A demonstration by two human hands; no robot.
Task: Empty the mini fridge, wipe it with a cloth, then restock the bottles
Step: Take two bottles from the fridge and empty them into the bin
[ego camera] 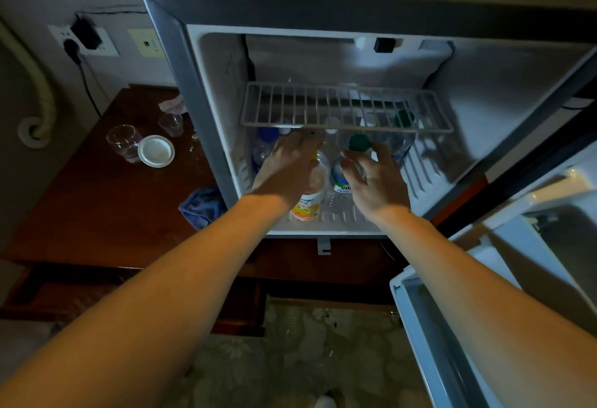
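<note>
The mini fridge (213, 136) stands open, its door (452, 327) swung out at the lower right. Several bottles stand on its floor under a wire shelf (345, 107). My left hand (287, 168) reaches in and grips the top of an orange juice bottle (307, 209). My right hand (376, 178) curls round the neck of a clear bottle with a green cap (359, 142). A water bottle with a blue label (340, 188) stands between the two hands. A blue-capped bottle (267, 138) is at the left and another green-capped bottle (403, 117) at the back right. A blue cloth (202, 206) lies beside the fridge.
A dark wooden table (97, 214) left of the fridge carries a glass (124, 143), a white lid (156, 151) and a small plastic cup (171, 123). Wall sockets with a plugged cable (77, 49) are behind it. Patterned floor (290, 359) lies below.
</note>
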